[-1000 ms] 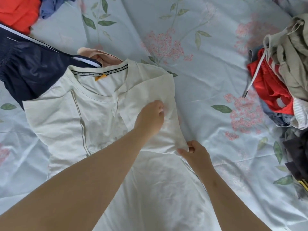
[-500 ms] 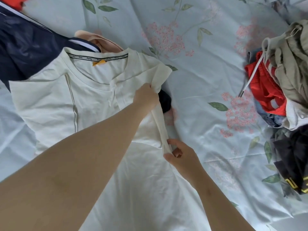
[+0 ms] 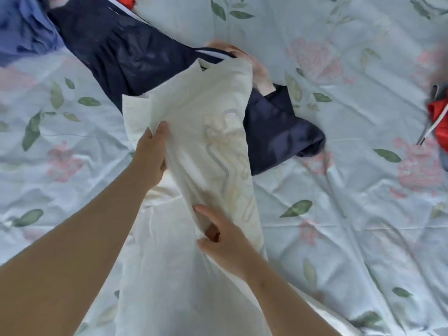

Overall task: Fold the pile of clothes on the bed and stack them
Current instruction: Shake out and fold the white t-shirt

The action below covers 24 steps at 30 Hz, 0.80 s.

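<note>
Cream T-shirt [image 3: 198, 132] half folded on bed [image 3: 351, 214], overlapping navy garment [image 3: 135, 54]. Left hand [image 3: 150, 154] grips its side flap, right hand [image 3: 223, 236] pinches the lower edge. Early going: navy garment unfolded, no stack visible

Reaching forward with both bare arms, clutching the shirt [image 3: 206, 122] in the left grip [image 3: 151, 155], thumb on top, pinching it nearer the body with the right grip [image 3: 224, 238].

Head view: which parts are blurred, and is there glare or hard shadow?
Head view: soft, even light, no glare, no hard shadows; the shirt in the middle is the sharpest part; the blue cloth at top left and the red cloth at the right edge are smeared.
</note>
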{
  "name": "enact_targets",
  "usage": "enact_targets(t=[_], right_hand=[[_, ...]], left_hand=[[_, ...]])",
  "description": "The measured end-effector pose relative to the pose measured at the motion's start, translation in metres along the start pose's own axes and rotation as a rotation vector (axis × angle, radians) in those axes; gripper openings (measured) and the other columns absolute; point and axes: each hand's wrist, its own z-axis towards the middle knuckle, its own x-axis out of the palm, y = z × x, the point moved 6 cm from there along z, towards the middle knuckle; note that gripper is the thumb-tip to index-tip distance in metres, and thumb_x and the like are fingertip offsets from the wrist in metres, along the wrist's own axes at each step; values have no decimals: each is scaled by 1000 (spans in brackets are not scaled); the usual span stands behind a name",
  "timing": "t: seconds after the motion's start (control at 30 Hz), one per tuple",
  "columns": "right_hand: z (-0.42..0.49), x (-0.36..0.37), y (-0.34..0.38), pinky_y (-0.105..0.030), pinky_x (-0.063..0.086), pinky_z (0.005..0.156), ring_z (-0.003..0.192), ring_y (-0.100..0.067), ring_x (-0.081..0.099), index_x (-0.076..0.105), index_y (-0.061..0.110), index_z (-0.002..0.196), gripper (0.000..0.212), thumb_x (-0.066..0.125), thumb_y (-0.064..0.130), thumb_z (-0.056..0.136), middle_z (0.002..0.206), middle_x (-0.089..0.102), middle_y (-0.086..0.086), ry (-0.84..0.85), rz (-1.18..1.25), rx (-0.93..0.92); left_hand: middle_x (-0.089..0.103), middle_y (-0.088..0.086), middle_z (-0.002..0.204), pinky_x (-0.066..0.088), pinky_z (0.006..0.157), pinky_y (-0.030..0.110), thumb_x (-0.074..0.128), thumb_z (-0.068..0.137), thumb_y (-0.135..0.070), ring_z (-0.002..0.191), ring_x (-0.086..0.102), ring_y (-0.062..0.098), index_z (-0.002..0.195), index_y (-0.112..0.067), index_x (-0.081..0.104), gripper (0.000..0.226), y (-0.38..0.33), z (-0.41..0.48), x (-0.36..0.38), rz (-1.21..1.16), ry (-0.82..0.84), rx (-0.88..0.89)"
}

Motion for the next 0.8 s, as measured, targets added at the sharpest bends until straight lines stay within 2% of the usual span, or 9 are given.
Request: enact_targets(t=[0.1, 0.23, 0.33, 0.37, 0.43, 0.53, 0.63, 0.73, 0.8], right_hand=[[12, 27, -11, -17, 43, 57, 61, -3, 46, 41, 50, 122, 54, 57, 21, 80, 70, 45, 11, 0, -162, 60], [8, 39, -34, -23, 38, 62, 78, -5, 48, 43, 41, 112, 35, 55, 26, 82, 86, 48, 18, -86, -447, 129], [-3, 32, -48, -25, 36, 62, 89, -9, 51, 44, 36, 99, 17, 50, 30, 85, 93, 50, 18, -138, -631, 167], [-7, 29, -52, -27, 36, 64, 94, -12, 52, 46, 33, 102, 15, 48, 31, 87, 96, 52, 16, -135, -684, 197], [-19, 20, -60, -28, 35, 68, 101, -16, 56, 51, 30, 109, 20, 45, 37, 91, 102, 59, 11, -123, -780, 265], [-35, 17, -67, -28, 38, 68, 96, -22, 61, 57, 25, 100, 28, 39, 46, 94, 94, 64, 6, -71, -842, 352], [-43, 36, -69, -28, 37, 60, 78, -19, 57, 48, 24, 75, 32, 38, 46, 94, 71, 54, 8, -14, -730, 401], [-44, 62, -68, -22, 28, 49, 58, -9, 44, 39, 22, 66, 35, 36, 40, 96, 62, 47, 7, -17, -622, 395], [-45, 80, -69, -23, 30, 49, 57, -9, 44, 42, 22, 68, 33, 37, 36, 97, 64, 47, 7, -17, -512, 366]], left_hand=[[61, -7, 117, 51, 66, 26, 45, 99, -37, 99, 60, 12, 120, -32, 51, 23, 4, 18, -39, 52, -37, -36], [59, -12, 108, 51, 58, 22, 43, 100, -33, 95, 59, 9, 122, -35, 49, 23, 9, 36, -62, 83, 1, -46], [58, -14, 113, 54, 75, 27, 40, 100, -23, 104, 58, 10, 117, -40, 50, 26, 8, 43, -60, 82, 46, -4], [59, -14, 115, 54, 82, 29, 39, 100, -21, 106, 57, 10, 116, -41, 52, 29, 6, 43, -59, 77, 49, 23], [60, -13, 115, 53, 84, 28, 38, 98, -19, 107, 58, 11, 114, -41, 55, 32, -1, 41, -61, 58, 34, 88], [58, -10, 118, 53, 86, 33, 39, 97, -21, 109, 57, 15, 120, -38, 51, 31, 0, 38, -70, 47, -4, 107], [51, 1, 129, 55, 79, 39, 53, 95, -22, 106, 57, 20, 137, -23, 34, 45, 25, 23, -74, 77, -13, 4], [50, 3, 118, 49, 62, 30, 69, 84, -26, 89, 57, 18, 126, -15, 34, 55, 68, -14, -71, 267, 3, -127], [50, 4, 110, 44, 58, 28, 74, 80, -25, 79, 53, 18, 118, -14, 41, 52, 97, -40, -70, 446, 88, -179]])
